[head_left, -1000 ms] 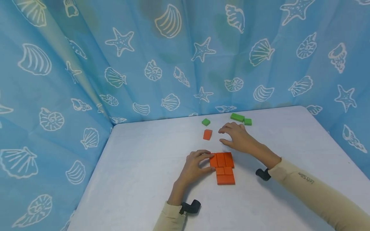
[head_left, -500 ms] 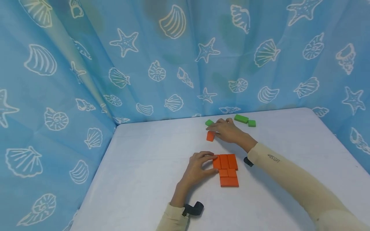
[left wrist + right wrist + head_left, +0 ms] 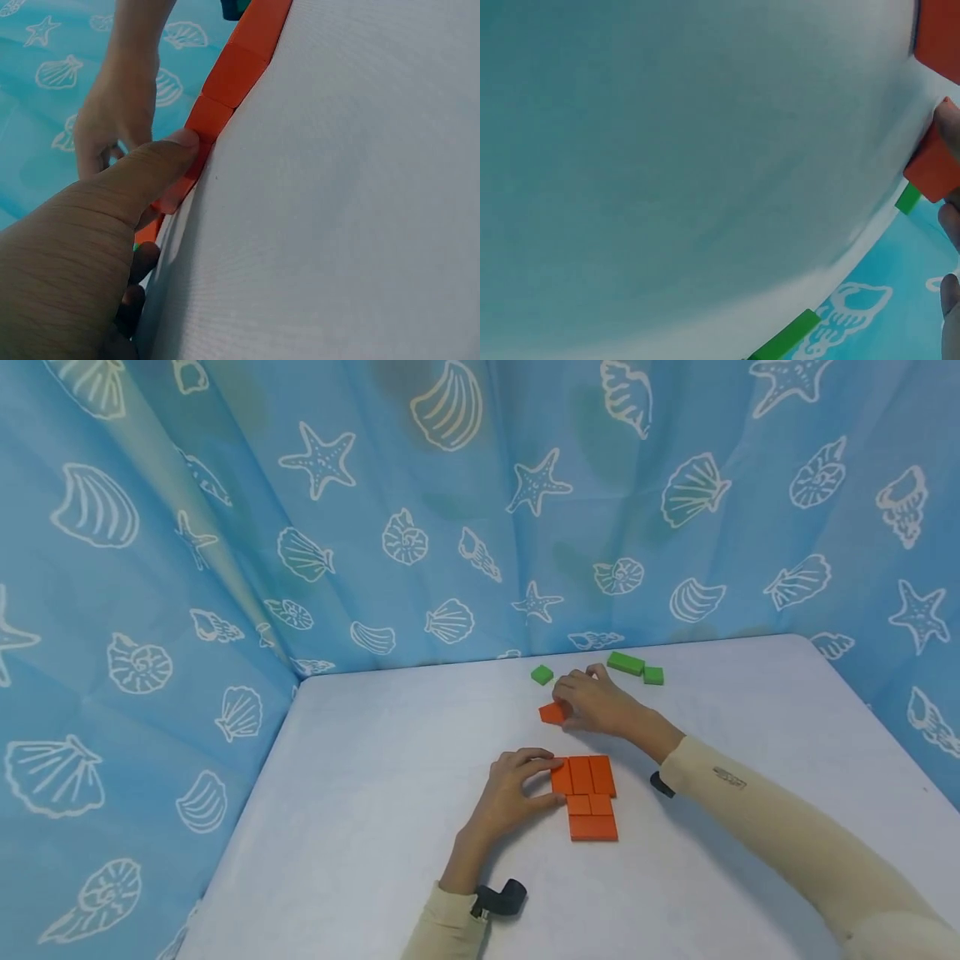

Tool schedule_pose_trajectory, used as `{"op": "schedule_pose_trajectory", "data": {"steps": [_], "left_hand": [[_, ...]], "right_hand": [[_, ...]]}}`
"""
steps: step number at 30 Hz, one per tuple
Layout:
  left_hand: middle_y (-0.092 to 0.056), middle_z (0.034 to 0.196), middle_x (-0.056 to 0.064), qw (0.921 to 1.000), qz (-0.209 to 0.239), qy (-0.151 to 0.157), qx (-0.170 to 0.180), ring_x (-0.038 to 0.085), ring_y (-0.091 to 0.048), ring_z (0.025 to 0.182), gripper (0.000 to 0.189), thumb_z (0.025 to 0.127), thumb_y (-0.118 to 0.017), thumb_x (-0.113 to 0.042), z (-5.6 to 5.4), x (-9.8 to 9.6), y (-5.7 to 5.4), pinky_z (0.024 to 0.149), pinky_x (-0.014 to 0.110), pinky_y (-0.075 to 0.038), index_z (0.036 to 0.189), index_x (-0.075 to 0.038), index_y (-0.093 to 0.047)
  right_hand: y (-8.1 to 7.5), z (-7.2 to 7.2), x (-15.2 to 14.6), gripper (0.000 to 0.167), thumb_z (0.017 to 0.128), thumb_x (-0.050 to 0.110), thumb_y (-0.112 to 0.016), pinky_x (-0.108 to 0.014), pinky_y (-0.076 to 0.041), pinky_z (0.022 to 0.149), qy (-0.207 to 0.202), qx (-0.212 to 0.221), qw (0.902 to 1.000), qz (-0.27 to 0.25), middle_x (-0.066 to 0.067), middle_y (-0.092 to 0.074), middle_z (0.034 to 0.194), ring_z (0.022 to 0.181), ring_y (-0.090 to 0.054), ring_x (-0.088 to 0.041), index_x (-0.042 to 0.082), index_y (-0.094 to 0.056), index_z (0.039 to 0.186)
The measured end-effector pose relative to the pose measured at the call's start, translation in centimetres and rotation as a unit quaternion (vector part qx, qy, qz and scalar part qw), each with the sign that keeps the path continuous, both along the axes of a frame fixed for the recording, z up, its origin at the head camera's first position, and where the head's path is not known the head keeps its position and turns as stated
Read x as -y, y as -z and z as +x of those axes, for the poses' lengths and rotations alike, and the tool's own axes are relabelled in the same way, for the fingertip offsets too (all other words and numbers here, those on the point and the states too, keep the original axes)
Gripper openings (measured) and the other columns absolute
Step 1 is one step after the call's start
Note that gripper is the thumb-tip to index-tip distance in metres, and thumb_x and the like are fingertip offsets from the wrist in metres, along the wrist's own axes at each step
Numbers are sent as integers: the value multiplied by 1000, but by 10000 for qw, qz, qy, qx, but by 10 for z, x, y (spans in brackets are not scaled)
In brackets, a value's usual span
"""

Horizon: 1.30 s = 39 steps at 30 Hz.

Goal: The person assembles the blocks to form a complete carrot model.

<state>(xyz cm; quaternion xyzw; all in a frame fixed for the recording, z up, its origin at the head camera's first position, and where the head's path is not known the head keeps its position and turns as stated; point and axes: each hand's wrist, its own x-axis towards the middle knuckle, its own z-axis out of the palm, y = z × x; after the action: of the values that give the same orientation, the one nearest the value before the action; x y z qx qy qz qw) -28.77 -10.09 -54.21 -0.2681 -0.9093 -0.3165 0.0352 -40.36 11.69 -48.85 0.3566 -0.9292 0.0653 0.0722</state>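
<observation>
Several flat orange blocks lie fitted together on the table, three upright ones in a row above smaller ones. My left hand spans the leftmost orange block, forefinger at its far end and thumb at its near end. In the left wrist view the thumb presses against the orange side. Farther back, my right hand pinches a separate orange block, turned at an angle. The right wrist view shows this block between thumb and fingers, close over the table.
Behind the right hand lie a small green block, a long green block and a green square block. A blue shell-print curtain hangs along the white table's back and left edges.
My right hand has reached left to the separate orange block, taken hold of it and turned it. The left hand has stayed at the joined blocks.
</observation>
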Motion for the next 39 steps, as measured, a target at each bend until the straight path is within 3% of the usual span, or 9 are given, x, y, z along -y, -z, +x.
{"op": "schedule_pose_trajectory", "data": {"steps": [8,12,17,21,27,33,39], "left_hand": [[-56,137,-6,10000,0,51,-55,15,-47,125,50,88,-76,-41,-1,0,1,106,43,-37,134,-26,-65],[-56,137,-6,10000,-49,35,-57,15,-47,124,49,88,-76,-40,-2,1,1,105,43,-37,134,-26,-65],[-56,137,-7,10000,-30,9,0,15,-47,125,49,89,-75,-41,-1,1,0,106,44,-37,135,-26,-65],[-56,137,-6,10000,47,27,9,15,-47,125,49,89,-76,-40,0,0,-1,107,45,-37,135,-26,-65],[-56,138,-6,9999,66,97,-80,15,-47,126,50,89,-75,-41,-1,0,2,107,45,-37,136,-26,-64],[-56,137,-6,9998,56,114,-152,15,-47,125,50,89,-74,-43,-1,-1,2,106,43,-38,135,-26,-64],[-55,137,-9,10000,-2,51,3,13,-46,124,50,90,-73,-44,-1,1,2,106,40,-36,136,-28,-64]], "right_hand": [[-4,10,-5,38,86,27,-80,-58,-30,102,229,440,9976,-479,-4,-69,110,115,-53,-28,11,-71,119],[-16,15,-5,39,86,28,-80,-61,-31,101,450,380,9961,-663,-6,-69,111,115,-53,-30,10,-72,119],[-32,28,-9,36,85,28,-81,-55,-32,96,420,434,9918,-1125,-6,-67,111,114,-52,-29,12,-74,117],[-38,46,-14,35,83,26,-83,-56,-31,97,275,345,9877,-1497,-5,-68,110,114,-52,-29,13,-74,114],[-40,79,-23,36,81,28,-85,-51,-35,90,481,222,9826,-1780,-1,-70,107,109,-52,-24,14,-76,112],[-41,115,-31,35,81,28,-85,-47,-35,85,566,401,9800,-1866,1,-69,107,108,-51,-22,15,-75,112],[-37,144,-37,35,79,29,-87,-45,-35,84,542,359,9801,-1873,5,-67,105,106,-52,-19,18,-75,110]]}}
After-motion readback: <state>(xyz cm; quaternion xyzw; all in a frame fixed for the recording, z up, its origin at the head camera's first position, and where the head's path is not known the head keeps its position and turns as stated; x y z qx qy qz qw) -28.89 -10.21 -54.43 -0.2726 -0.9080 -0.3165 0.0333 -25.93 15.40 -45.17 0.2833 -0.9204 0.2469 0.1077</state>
